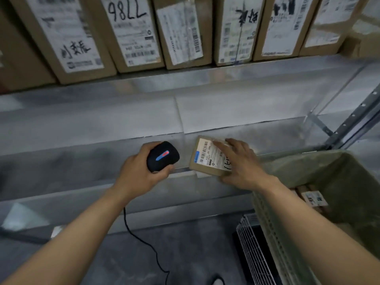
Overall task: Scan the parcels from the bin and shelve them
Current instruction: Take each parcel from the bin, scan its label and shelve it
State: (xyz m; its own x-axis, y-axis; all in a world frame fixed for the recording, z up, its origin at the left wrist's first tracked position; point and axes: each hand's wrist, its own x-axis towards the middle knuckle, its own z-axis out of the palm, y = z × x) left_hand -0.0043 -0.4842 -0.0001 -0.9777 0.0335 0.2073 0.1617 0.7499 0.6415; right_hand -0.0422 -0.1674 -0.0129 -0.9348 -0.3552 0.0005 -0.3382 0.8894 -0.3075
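- left hand point(141, 169) at centre frame, fingers curled round black scanner point(162, 156); red/blue indicator strip lit on its top; cable point(139, 239) hangs off toward 6 o'clock
- right hand point(240, 163) just at 3 o'clock of the scanner, holds small brown parcel point(205, 159): fingers laid over the top face, thumb looks to be under the near edge, hard to confirm
- parcel label with barcode faces up, partly covered by the fingers; handwriting near the hand's edge
- parcel sits at the front lip of the lower shelf point(102, 120); cannot tell if resting on it or held just above
- bin point(308, 167) at 4 o'clock, green, at least one more parcel in bin point(312, 199) at the bottom
- upper shelf row of boxes point(185, 31) at 12 o'clock, standing on edge, labels out
- wire rack point(253, 243) at 5 o'clock on the floor
- step guess: scanning, shelving not done
- risks: fingers over label may block the read, giving a missed or wrong scan; scanner seems to point away from barcode, needs re-aiming
- parcel at shelf lip could tip off toward 6 o'clock if released there
- trailing cable could snag on the shelf edge or bin when the left hand moves
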